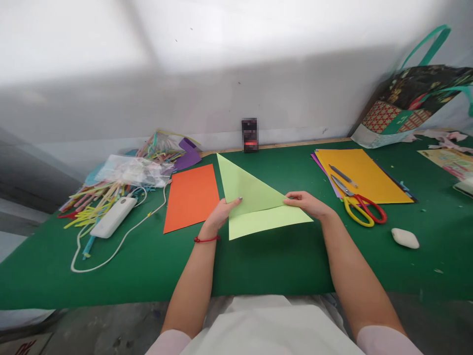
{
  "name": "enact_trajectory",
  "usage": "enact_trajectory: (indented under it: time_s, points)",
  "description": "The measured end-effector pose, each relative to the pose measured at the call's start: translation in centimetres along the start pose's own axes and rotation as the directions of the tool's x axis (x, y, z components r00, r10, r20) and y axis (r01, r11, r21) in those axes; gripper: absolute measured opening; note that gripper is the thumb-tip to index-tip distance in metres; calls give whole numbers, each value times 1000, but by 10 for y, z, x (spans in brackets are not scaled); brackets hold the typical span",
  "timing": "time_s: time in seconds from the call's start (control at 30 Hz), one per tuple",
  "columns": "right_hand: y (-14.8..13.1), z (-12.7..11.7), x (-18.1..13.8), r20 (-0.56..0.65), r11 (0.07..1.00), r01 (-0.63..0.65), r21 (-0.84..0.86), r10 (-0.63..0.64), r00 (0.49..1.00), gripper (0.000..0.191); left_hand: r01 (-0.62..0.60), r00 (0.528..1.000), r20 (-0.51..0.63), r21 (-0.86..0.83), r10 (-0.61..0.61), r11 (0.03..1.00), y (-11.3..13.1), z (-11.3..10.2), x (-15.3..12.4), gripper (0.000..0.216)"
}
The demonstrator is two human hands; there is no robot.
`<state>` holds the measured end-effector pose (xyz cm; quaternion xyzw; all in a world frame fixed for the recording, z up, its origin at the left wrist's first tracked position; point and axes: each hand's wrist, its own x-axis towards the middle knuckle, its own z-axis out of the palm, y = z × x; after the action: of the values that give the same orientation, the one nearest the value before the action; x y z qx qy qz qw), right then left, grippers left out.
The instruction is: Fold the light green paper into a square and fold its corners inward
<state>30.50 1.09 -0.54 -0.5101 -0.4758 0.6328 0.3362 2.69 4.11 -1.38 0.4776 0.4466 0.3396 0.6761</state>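
Observation:
A light green sheet of paper (254, 190), folded over into a triangle with a single-layer strip along its near side, is held between both hands. My left hand (223, 212) pinches its left edge, thumb on top. At the right end of the triangle's lower edge, my right hand (303, 203) grips the paper between thumb and fingers. Fingers beneath the sheet are hidden. Just left of it, an orange sheet (192, 197) lies flat on the green table.
Scissors (356, 197) and a grey pen (342, 175) rest on yellow sheets (384, 182) at right, near a white case (405, 238). At left are a white power bank (114, 217) with cable and paper strips (84, 204). A phone (250, 135) leans on the wall; a bag (406, 106) stands back right.

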Motion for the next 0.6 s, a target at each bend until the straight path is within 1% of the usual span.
enact_trajectory:
  time_s: [0.1,0.13,0.2,0.27,0.4,0.5,0.6]
  points:
    - [-2,-2,-4,147,991,-8,-134,28,989,35,71,997,30,43,-73,997,2,-1,-2,50]
    - [-2,-2,-5,174,988,-7,-154,34,984,37,78,996,37,51,-80,996,2,-1,-2,51]
    - [-1,-1,-4,184,990,-7,-140,33,982,41,74,996,52,55,-77,996,3,0,-3,53]
    - [1,-2,-3,147,997,-9,-74,20,989,42,55,996,64,54,-58,997,4,1,-3,55]
    - [5,-3,1,15,996,22,81,-23,1000,37,-24,999,41,35,23,999,7,3,-5,56]
    - [4,-3,2,-91,976,118,184,-102,991,37,-92,996,-8,-13,92,996,7,4,-4,56]
    - [3,-3,4,-182,948,216,233,-176,967,42,-161,986,-47,-77,157,984,5,5,-2,56]
